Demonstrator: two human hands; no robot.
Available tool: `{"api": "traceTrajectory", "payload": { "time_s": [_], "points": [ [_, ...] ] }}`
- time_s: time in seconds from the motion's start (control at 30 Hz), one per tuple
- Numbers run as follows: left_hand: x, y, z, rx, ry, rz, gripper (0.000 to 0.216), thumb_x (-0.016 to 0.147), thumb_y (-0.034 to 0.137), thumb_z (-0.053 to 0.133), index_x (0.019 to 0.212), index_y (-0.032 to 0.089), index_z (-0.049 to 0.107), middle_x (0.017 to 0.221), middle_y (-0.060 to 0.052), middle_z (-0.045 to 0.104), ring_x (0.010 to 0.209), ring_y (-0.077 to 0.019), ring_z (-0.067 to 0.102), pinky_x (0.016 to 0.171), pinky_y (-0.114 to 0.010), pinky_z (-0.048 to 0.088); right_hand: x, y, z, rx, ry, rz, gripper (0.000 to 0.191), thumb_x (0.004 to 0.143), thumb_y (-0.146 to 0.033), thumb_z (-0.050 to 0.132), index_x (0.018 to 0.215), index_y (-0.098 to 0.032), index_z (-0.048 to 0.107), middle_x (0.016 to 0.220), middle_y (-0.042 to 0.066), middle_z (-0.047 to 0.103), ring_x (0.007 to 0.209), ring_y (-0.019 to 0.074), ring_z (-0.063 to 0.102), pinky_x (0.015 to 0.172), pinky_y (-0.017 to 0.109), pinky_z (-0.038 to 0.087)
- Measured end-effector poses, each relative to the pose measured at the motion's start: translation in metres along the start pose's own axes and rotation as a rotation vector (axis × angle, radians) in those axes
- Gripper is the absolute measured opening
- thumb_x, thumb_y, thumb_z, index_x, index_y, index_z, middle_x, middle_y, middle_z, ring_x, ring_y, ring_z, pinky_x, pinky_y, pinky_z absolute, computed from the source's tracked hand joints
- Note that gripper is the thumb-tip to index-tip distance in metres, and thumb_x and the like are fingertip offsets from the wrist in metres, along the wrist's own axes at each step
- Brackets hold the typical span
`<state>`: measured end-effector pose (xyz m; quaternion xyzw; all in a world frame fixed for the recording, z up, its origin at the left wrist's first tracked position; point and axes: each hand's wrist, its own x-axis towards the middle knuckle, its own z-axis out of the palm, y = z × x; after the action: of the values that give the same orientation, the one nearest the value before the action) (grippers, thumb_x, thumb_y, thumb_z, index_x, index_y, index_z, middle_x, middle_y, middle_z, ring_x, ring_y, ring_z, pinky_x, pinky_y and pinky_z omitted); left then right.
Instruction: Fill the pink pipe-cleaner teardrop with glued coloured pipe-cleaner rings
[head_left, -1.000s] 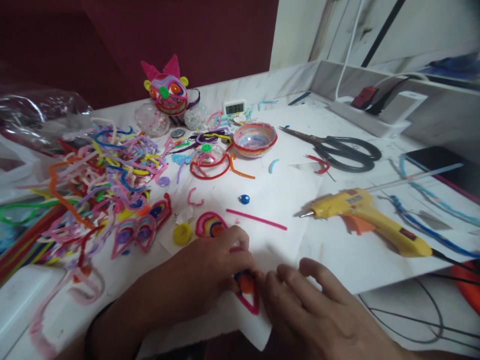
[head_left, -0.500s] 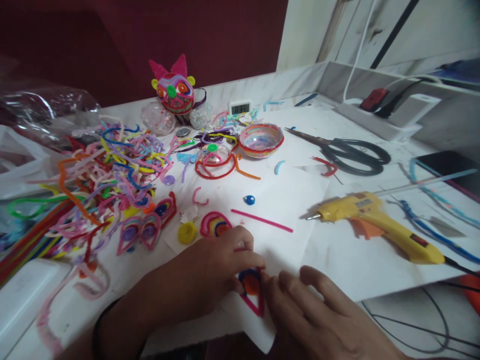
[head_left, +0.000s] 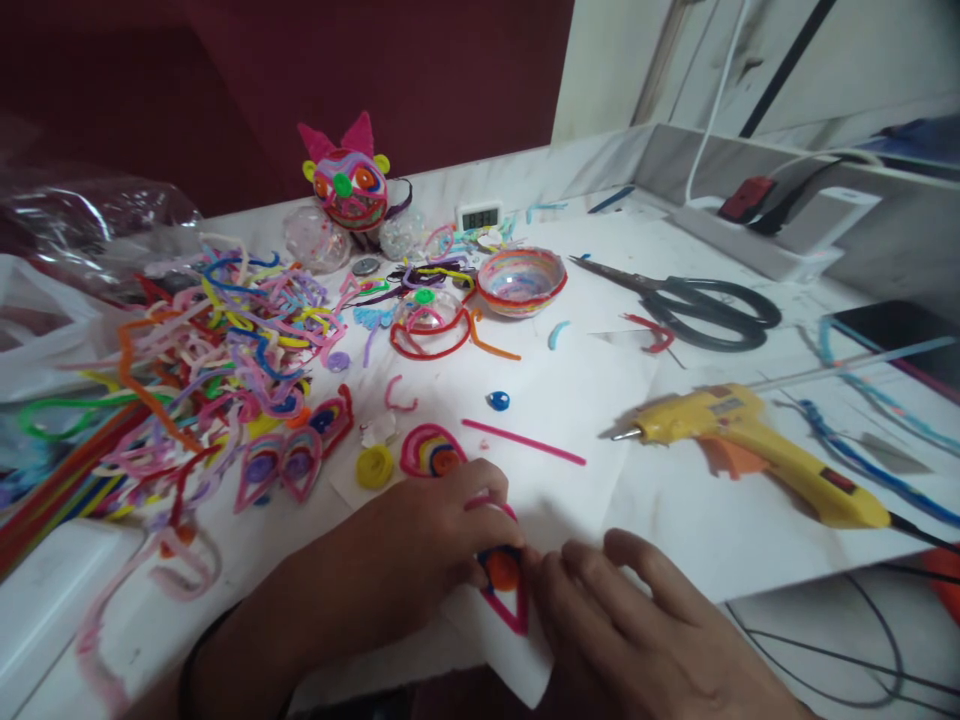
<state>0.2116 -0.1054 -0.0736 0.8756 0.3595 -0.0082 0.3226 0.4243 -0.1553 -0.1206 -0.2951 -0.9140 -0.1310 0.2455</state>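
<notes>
A teardrop-shaped pipe-cleaner eye (head_left: 504, 574) lies on white paper near the front edge, with an orange coiled centre, a dark blue ring and a pink outline. My left hand (head_left: 431, 525) grips it from the left, bent fingers covering part of its middle. From the right, my right hand (head_left: 622, 610) presses thumb and fingertips together at its pink edge. Just beyond my left knuckles lies a matching pipe-cleaner eye (head_left: 431, 450), partly hidden. A straight pink pipe cleaner (head_left: 523, 441) and a small blue coil (head_left: 498, 400) rest farther up the paper.
A yellow glue gun (head_left: 750, 440) lies at right, below dark-handled scissors (head_left: 705, 305). Tangled pipe cleaners (head_left: 225, 340) heap at left. Behind are a colourful bowl (head_left: 521, 282), a decorated animal head (head_left: 349, 185) and a small digital clock (head_left: 480, 216). A power strip (head_left: 757, 235) runs along the right wall.
My left fingers have shifted slightly on the pipe-cleaner eye, showing more of its pink outline above and its orange centre. My right hand stays at its edge, almost unmoved.
</notes>
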Motion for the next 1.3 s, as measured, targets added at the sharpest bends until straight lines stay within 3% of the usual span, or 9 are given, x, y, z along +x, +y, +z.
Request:
{"api": "traceTrajectory", "payload": {
  "time_s": [0.37, 0.53, 0.83, 1.0, 1.2, 1.3],
  "points": [
    [0.001, -0.006, 0.006, -0.006, 0.046, -0.001, 0.031, 0.088, 0.004, 0.057, 0.106, 0.029, 0.059, 0.11, 0.002, 0.054, 0.084, -0.0113, 0.057, 0.07, -0.022, 0.044, 0.0, 0.007, 0.001, 0.165, -0.006, 0.093, 0.034, 0.098, -0.005, 0.036, 0.091, -0.018, 0.067, 0.083, 0.0, 0.068, 0.078, 0.0164, 0.055, 0.08, 0.034, 0.037],
    [0.001, -0.002, 0.003, 0.005, 0.014, -0.016, 0.027, 0.089, 0.006, 0.057, 0.105, 0.027, 0.06, 0.112, 0.002, 0.053, 0.085, -0.0111, 0.057, 0.071, -0.022, 0.044, 0.0, 0.004, 0.008, 0.176, 0.127, 0.144, 0.036, 0.099, -0.006, 0.034, 0.087, -0.017, 0.066, 0.079, 0.0, 0.067, 0.075, 0.0171, 0.054, 0.077, 0.036, 0.036],
    [0.001, 0.0, 0.0, -0.011, -0.003, -0.032, 0.027, 0.087, 0.005, 0.057, 0.105, 0.025, 0.061, 0.112, 0.0, 0.053, 0.089, -0.0125, 0.057, 0.073, -0.023, 0.044, 0.003, 0.011, -0.004, 0.194, -0.031, 0.089, 0.038, 0.097, -0.006, 0.031, 0.091, -0.016, 0.068, 0.081, 0.0, 0.068, 0.076, 0.0177, 0.054, 0.077, 0.037, 0.034],
    [0.0, -0.002, 0.001, -0.039, 0.014, -0.03, 0.03, 0.085, 0.003, 0.057, 0.105, 0.026, 0.061, 0.113, 0.0, 0.052, 0.09, -0.0124, 0.057, 0.075, -0.023, 0.044, 0.004, 0.012, -0.003, 0.245, -0.097, 0.074, 0.03, 0.098, -0.011, 0.036, 0.094, -0.015, 0.065, 0.087, 0.0, 0.065, 0.079, 0.0167, 0.052, 0.075, 0.036, 0.032],
    [0.001, -0.006, 0.005, -0.051, 0.073, 0.006, 0.028, 0.085, 0.005, 0.06, 0.103, 0.026, 0.062, 0.11, 0.0, 0.053, 0.09, -0.0134, 0.056, 0.077, -0.025, 0.045, 0.002, 0.012, -0.003, 0.245, -0.05, 0.074, 0.037, 0.101, -0.011, 0.03, 0.091, -0.015, 0.065, 0.083, 0.001, 0.065, 0.077, 0.0164, 0.053, 0.072, 0.036, 0.033],
    [0.001, -0.007, 0.006, -0.08, 0.088, 0.03, 0.028, 0.085, 0.006, 0.06, 0.103, 0.026, 0.061, 0.111, 0.0, 0.053, 0.092, -0.0145, 0.056, 0.08, -0.026, 0.045, -0.003, 0.006, 0.002, 0.229, 0.047, 0.096, 0.032, 0.101, -0.011, 0.034, 0.099, -0.013, 0.066, 0.079, 0.001, 0.065, 0.076, 0.0168, 0.053, 0.072, 0.037, 0.034]
  ]
}}
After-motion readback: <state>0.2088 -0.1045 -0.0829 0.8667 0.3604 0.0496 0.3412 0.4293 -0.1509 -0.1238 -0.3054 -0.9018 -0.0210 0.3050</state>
